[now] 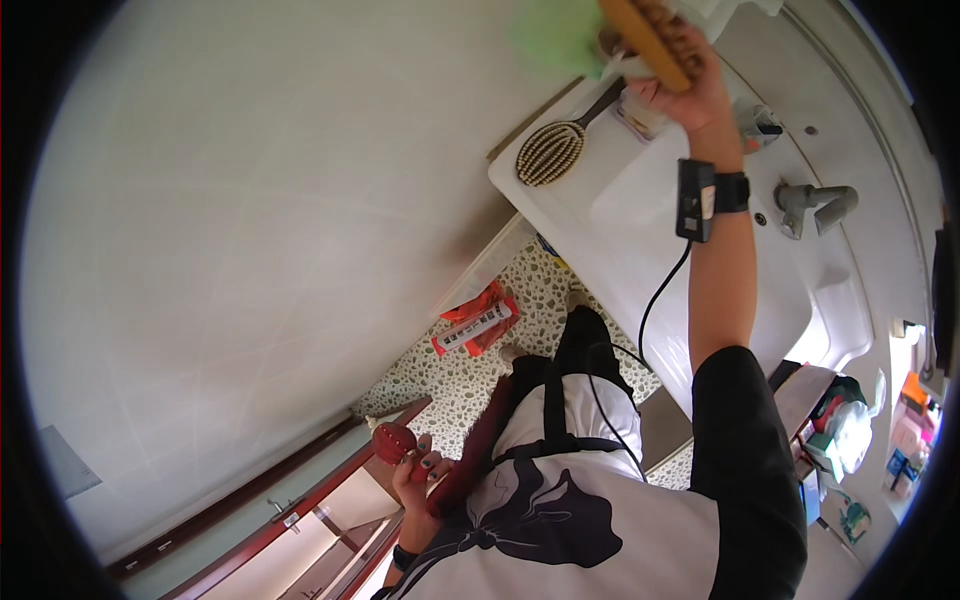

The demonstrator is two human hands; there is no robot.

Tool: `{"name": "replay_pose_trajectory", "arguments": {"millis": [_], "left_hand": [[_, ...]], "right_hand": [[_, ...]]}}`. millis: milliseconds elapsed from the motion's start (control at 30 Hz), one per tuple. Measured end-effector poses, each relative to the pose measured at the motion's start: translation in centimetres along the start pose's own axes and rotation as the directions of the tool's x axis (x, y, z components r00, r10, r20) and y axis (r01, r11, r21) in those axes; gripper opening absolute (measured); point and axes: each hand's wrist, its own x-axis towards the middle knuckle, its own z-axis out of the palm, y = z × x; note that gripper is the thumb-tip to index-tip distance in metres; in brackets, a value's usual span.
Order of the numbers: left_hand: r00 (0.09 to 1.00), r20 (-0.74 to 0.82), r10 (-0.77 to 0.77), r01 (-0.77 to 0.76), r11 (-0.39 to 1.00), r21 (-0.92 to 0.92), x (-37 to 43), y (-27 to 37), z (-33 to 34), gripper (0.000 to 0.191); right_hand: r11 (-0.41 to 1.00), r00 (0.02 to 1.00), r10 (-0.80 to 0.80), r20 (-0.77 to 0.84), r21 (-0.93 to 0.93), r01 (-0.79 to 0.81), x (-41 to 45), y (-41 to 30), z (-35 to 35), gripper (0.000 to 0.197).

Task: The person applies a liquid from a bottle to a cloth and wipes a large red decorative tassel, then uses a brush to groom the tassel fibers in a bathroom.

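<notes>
My right hand (697, 105) is at the top right, over the back corner of the white washbasin (637, 225). It grips an orange-yellow elongated object (649, 41) with a knobby brown side, blurred; its exact kind cannot be told. A blurred light green thing (559, 37) is beside it. An oval hairbrush (551, 154) with a dark handle lies on the basin's rim below. At the lower left my left hand (420, 472) holds a rounded red object (394, 442) with small pale dots and a cream tip. Dark red hair-like strands (476, 442) hang beside that hand.
A grey metal tap (814, 202) and a clear cup (761, 127) stand at the basin's back. A red and white package (476, 326) lies on the pebble-patterned floor (536, 281). A dark red door frame (300, 502) is at lower left; bags and boxes (840, 427) crowd the right.
</notes>
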Motion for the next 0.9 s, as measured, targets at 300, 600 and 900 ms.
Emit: {"name": "replay_pose_trajectory", "arguments": {"millis": [300, 600, 900], "left_hand": [[0.999, 0.035, -0.004, 0.007, 0.997, -0.078, 0.6, 0.2, -0.4, 0.025], [0.998, 0.017, 0.068, -0.066, 0.993, -0.099, 0.3, -0.3, 0.4, 0.027], [0.998, 0.043, 0.036, -0.031, 0.993, -0.114, 0.9, 0.1, 0.0, 0.029]], "right_hand": [[0.91, 0.895, -0.394, -0.21, -0.227, 0.347, 0.0, 0.8, -1.7, 0.037], [0.767, 0.817, -0.246, -0.521, -0.621, -0.165, 0.6, 7.6, -9.5, 0.047], [0.411, 0.626, -0.667, -0.403, -0.901, -0.142, -1.8, 11.7, -10.9, 0.107]]}}
